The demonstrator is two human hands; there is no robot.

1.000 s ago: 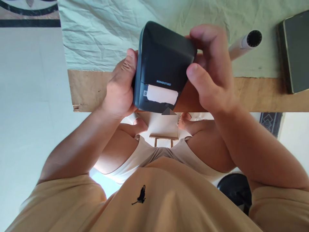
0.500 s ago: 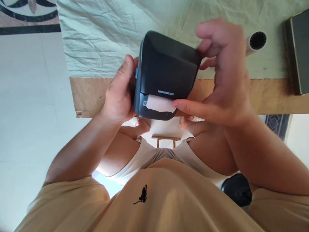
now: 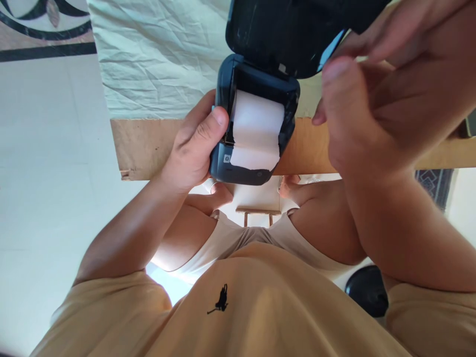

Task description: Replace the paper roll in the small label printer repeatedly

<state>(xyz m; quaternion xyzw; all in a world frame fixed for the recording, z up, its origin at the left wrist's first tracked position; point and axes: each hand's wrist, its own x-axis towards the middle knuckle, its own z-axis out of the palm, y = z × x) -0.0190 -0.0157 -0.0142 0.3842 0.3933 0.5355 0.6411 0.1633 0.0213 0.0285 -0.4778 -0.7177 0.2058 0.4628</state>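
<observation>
A black label printer is tilted in front of me above the table edge, its hinged lid swung up. Inside its bay lies a roll of white label paper, with the paper's torn end hanging over the front slot. My left hand is wrapped around the printer's left side, thumb on the rim. At the lid's right edge is my right hand, thumb and fingers closed about that edge. The lid hides some of its fingers, and part of the hand is blurred.
A pale green cloth covers the table, leaving a bare wooden edge at the front. A dark object shows partly at the far right. Below are my legs and a small wooden stool.
The printer's lid has gone from shut to open, uncovering the paper roll. My right hand has moved up and right with the lid; my left thumb has come onto the printer's rim.
</observation>
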